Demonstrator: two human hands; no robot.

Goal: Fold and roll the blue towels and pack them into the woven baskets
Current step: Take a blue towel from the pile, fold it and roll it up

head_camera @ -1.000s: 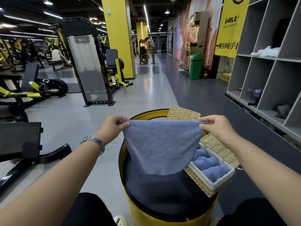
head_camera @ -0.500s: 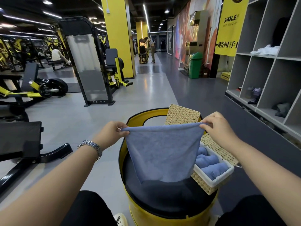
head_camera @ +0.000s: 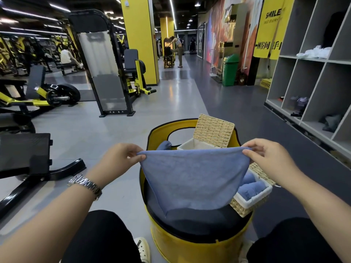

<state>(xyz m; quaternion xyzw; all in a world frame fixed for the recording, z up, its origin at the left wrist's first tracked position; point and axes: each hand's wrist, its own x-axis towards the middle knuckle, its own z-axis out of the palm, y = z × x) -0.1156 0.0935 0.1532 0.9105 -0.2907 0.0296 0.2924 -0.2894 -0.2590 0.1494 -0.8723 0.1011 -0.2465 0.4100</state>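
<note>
A blue towel [head_camera: 191,179] hangs spread in front of me, its lower edge reaching the black cushion. My left hand [head_camera: 119,158] pinches its top left corner and my right hand [head_camera: 269,158] pinches its top right corner. Behind it, on a yellow drum seat [head_camera: 190,245], stands a woven basket [head_camera: 247,204] with a white liner holding rolled blue towels [head_camera: 250,188]. A second woven basket [head_camera: 190,146] with its lid [head_camera: 213,130] raised stands at the back. Another blue towel [head_camera: 164,145] lies to its left, mostly hidden.
Grey open shelves [head_camera: 311,88] run along the right. A black bench frame [head_camera: 28,162] and gym machines [head_camera: 106,73] stand on the left. A green bin [head_camera: 230,70] is far down the aisle, where a person [head_camera: 178,50] exercises. My knees flank the drum.
Both hands have lowered the towel and pulled it wider. The lower edge now rests on the cushion, and the back basket's white liner shows above the towel.
</note>
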